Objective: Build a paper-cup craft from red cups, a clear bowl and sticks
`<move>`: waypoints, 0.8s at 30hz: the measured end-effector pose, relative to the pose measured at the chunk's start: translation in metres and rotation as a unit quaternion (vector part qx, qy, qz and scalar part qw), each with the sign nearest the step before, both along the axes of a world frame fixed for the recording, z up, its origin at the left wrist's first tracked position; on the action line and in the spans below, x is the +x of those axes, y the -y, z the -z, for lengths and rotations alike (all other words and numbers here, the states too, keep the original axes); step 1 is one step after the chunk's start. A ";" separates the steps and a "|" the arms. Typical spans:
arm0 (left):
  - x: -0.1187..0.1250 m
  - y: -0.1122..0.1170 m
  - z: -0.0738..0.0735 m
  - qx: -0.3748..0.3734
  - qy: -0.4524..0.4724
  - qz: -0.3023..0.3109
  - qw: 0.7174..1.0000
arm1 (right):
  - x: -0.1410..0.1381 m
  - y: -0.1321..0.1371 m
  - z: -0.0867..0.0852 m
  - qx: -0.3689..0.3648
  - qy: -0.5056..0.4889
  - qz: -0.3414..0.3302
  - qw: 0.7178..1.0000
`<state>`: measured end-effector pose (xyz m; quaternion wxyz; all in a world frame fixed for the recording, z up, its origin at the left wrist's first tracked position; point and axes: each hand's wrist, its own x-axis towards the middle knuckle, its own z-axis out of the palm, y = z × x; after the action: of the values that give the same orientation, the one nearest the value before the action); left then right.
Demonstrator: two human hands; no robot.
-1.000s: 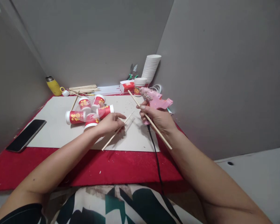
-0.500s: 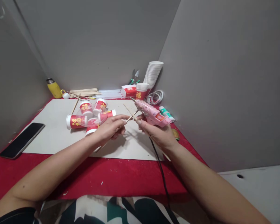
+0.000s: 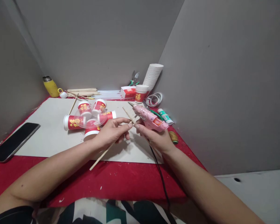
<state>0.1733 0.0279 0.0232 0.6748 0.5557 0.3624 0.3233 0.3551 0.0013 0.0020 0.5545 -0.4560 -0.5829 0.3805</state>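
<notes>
My left hand (image 3: pixel 112 132) pinches a thin wooden stick (image 3: pixel 102 155) that slants down toward me. My right hand (image 3: pixel 154 137) grips a pink glue gun (image 3: pixel 149 117), its nozzle pointing left, and also holds a second wooden stick (image 3: pixel 128 114) between its fingers. The two sticks cross just above the white board (image 3: pixel 49 137), where the fingertips of both hands nearly touch. A black cord (image 3: pixel 161 177) runs from the gun toward me. Left of my left hand lies a cluster of red paper cups (image 3: pixel 86 117) joined around a clear plastic dome.
A black phone (image 3: pixel 12 141) lies at the left on the red cloth (image 3: pixel 121 180). Along the back wall are a yellow bottle (image 3: pixel 50 87), a bundle of wooden sticks (image 3: pixel 82 91), a red box (image 3: pixel 128 91), stacked white cups (image 3: pixel 152 74), pliers, coiled cable and a glue tube (image 3: pixel 165 115).
My right hand picked up the glue gun from the table and brought it left. My left hand lifted its stick off the board until both sticks cross.
</notes>
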 end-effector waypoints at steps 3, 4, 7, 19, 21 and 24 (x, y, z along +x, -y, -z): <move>0.000 0.000 0.003 0.015 -0.001 -0.008 1.000 | 0.001 -0.001 0.003 0.010 0.013 -0.011 1.000; 0.000 0.000 0.004 0.023 -0.002 -0.009 1.000 | 0.001 -0.001 0.004 0.016 0.018 -0.014 1.000; -0.001 -0.002 0.006 0.050 -0.011 -0.017 0.999 | 0.000 -0.001 0.006 0.019 0.035 -0.013 0.999; -0.004 -0.001 0.010 0.116 -0.062 -0.044 0.990 | -0.001 -0.002 0.006 0.056 0.074 -0.050 0.994; -0.004 -0.001 0.011 0.129 -0.071 -0.051 0.988 | -0.002 -0.002 0.004 0.058 0.069 -0.050 0.995; -0.004 -0.001 0.010 0.149 -0.076 -0.054 0.984 | -0.002 -0.003 0.003 0.048 0.061 -0.045 0.996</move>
<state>0.1691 0.0284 0.0133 0.5364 0.6525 0.3902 0.3663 0.3531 0.0041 -0.0015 0.5215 -0.4243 -0.6530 0.3486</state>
